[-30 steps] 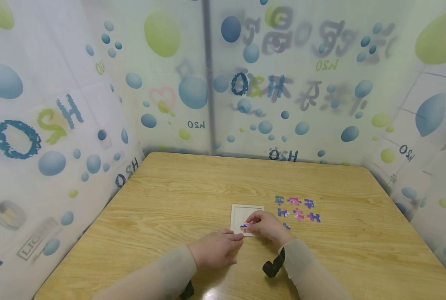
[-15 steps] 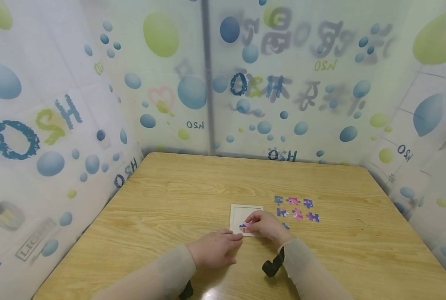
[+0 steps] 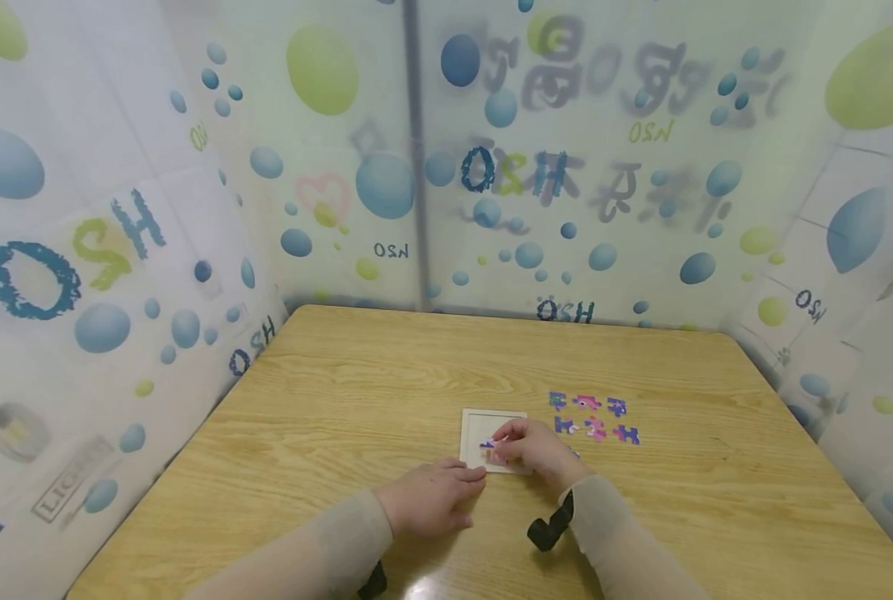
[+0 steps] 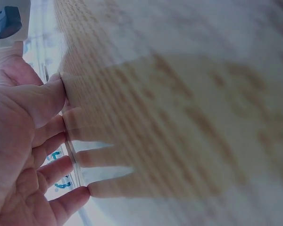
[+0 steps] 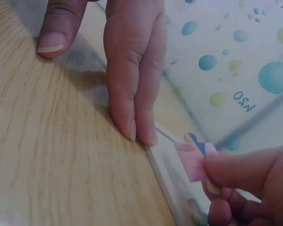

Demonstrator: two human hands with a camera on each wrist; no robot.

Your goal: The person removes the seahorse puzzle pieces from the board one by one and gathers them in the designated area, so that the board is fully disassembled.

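Note:
A shallow white square puzzle tray lies on the wooden table. My right hand is over its right side. Between thumb and fingers it pinches a pink, blue and orange jigsaw piece; the right wrist view shows this piece tilted up above the tray. My left hand lies palm down at the near left corner of the tray, fingers extended. In the right wrist view two fingertips of that hand meet the tray's edge. The right hand hides part of the tray's right side.
Several purple and pink jigsaw pieces lie in rows right of the tray. One more piece is mostly covered by the right hand. The wooden table reaches back to a printed curtain.
My right hand has turned and shifted slightly, so more of the pinched piece's pink face shows. It now covers more of the loose piece beside it. The left hand has stayed in place.

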